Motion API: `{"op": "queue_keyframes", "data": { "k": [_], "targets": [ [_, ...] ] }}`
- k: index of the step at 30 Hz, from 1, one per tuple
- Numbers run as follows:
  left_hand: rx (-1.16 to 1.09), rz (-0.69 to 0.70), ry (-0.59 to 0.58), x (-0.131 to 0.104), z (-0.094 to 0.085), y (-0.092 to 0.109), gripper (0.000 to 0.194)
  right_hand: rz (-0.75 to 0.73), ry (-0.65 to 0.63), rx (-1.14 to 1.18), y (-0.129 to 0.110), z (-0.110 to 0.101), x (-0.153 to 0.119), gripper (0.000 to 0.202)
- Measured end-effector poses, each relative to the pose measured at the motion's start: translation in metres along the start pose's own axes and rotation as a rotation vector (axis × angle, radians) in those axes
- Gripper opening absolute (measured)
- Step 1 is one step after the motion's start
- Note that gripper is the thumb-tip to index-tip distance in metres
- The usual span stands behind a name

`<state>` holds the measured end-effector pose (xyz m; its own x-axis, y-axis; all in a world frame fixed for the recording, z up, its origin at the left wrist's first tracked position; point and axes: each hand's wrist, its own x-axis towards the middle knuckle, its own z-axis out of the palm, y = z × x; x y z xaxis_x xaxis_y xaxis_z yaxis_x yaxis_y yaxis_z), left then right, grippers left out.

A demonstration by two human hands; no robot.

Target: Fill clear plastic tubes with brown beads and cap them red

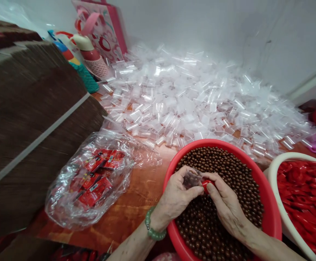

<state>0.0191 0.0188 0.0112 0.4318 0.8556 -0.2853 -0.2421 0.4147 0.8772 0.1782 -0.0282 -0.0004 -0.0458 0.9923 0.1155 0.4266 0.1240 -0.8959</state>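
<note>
Over a red basin (272, 217) of small round brown balls (220, 159), both hands meet. My left hand (176, 192), with a green bead bracelet at the wrist, pinches a small clear plastic container (192, 179) that has dark contents showing through it. In my right hand (224, 203) a small glossy red plastic piece (207, 185) is gripped between thumb and fingers, against the container's end. Whether the two parts are joined cannot be seen, since the fingers cover the contact.
A heap of clear plastic containers (174, 98) spreads along the wall. On the right stands a white tub (273, 174) of red plastic pieces (304, 203). At left are a clear bag (62, 206) with red printed packets (95, 188), stacked cardboard (32, 108) and bottles (92, 58).
</note>
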Motion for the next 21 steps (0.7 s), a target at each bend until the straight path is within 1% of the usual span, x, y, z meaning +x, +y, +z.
{"op": "queue_keyframes", "data": {
  "k": [2, 6, 7, 9, 12, 15, 18, 21],
  "targets": [
    [-0.007, 0.021, 0.028, 0.001, 0.000, 0.000, 0.025, 0.067, -0.042, 0.032, -0.002, 0.004, -0.001, 0.030],
    [-0.022, 0.039, 0.090, 0.000, -0.001, 0.000, 0.025, 0.175, -0.177, 0.025, -0.005, 0.005, -0.001, 0.048],
    [-0.029, 0.042, 0.094, 0.000, -0.001, 0.000, 0.025, 0.177, -0.200, 0.025, -0.005, 0.005, -0.001, 0.049],
    [-0.049, 0.035, 0.080, -0.002, -0.001, 0.000, 0.025, 0.133, -0.213, 0.019, -0.005, 0.004, 0.001, 0.047],
    [-0.057, 0.027, 0.032, -0.003, -0.001, 0.000, 0.024, 0.053, -0.143, -0.019, -0.005, -0.001, 0.005, 0.037],
    [0.070, 0.072, 0.025, -0.002, -0.002, -0.001, 0.018, -0.011, -0.036, -0.037, -0.008, -0.014, 0.014, 0.026],
    [0.193, 0.105, -0.016, -0.002, -0.002, -0.003, 0.013, -0.094, 0.033, -0.031, -0.013, -0.028, 0.023, 0.026],
    [0.257, 0.092, -0.088, -0.003, -0.002, -0.004, 0.012, -0.148, 0.049, -0.089, -0.015, -0.034, 0.027, 0.031]
  ]
}}
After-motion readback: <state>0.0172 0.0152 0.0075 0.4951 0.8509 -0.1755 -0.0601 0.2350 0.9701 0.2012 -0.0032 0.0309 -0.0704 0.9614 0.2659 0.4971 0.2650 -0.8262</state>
